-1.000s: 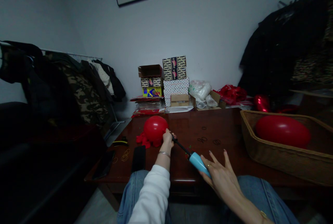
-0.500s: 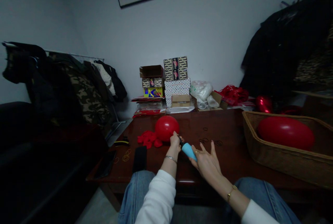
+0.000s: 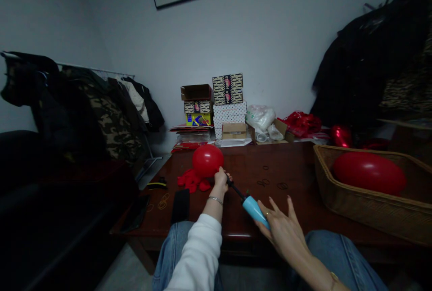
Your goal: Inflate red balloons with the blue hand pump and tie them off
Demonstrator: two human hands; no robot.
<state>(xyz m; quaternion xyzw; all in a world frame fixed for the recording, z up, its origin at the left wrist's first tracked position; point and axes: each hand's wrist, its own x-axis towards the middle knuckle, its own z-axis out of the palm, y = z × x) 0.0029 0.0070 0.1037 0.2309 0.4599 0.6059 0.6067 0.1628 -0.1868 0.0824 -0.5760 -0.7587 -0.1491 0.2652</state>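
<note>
A round, inflated red balloon (image 3: 208, 161) sits over the far middle of the table. My left hand (image 3: 221, 180) is closed around its neck, where the black end of a hand pump meets it. The pump's light blue barrel (image 3: 255, 211) is pulled back, baring a dark rod. At the barrel's near end my right hand (image 3: 286, 228) grips it between thumb and palm, some fingers spread. Beside the balloon lies a pile of limp red balloons (image 3: 192, 180). The pump's tip is hidden by my left hand.
A wicker basket (image 3: 371, 212) with a large red balloon (image 3: 369, 172) stands at the right. Dark rings (image 3: 263, 183) and yellow rubber bands (image 3: 164, 201) lie on the table (image 3: 236, 225). A black phone-like slab (image 3: 181, 205) is near the front edge. Stacked boxes (image 3: 229, 115) line the back.
My right hand has drawn the blue barrel back toward me and to the right, exposing the rod. My left hand and the balloon have shifted slightly left and away.
</note>
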